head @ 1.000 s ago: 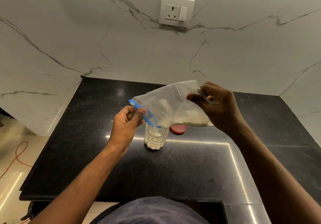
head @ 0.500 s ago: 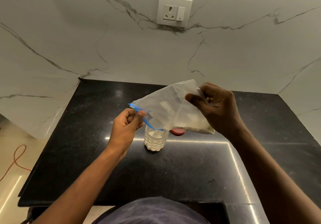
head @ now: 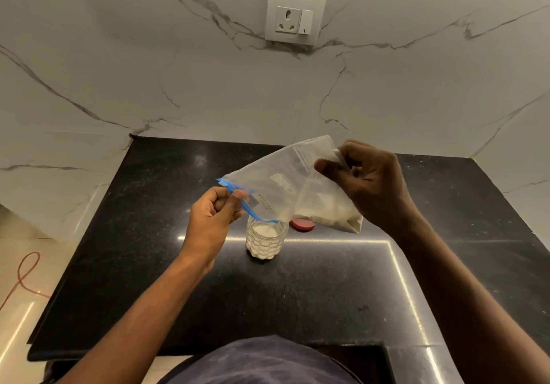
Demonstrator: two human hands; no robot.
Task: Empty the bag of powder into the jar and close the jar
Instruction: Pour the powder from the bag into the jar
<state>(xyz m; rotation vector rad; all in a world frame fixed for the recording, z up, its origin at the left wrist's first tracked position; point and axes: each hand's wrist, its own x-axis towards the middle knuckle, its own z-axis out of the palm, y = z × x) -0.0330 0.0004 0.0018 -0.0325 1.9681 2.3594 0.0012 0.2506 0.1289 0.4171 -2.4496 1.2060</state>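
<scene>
A clear plastic bag [head: 279, 184] with a blue zip strip hangs tilted above a small open glass jar [head: 265, 239] that stands on the black counter [head: 148, 234]. My left hand [head: 212, 214] pinches the blue zip edge just above the jar's mouth. My right hand [head: 369, 184] grips the bag's raised far end. White powder lies heaped in the bag's lower corner by my right wrist, and more white powder fills much of the jar. The red lid [head: 302, 224] lies flat on the counter just behind the jar, partly hidden by the bag.
A marble wall rises behind the counter with a white socket and switch plate [head: 294, 17]. The counter's left edge drops to a floor where an orange cable [head: 23, 276] lies. My dark shirt fills the bottom middle.
The bag's open edge has sunk a little closer to the jar's mouth, and the powder in the jar stands slightly higher. Both hands keep their hold.
</scene>
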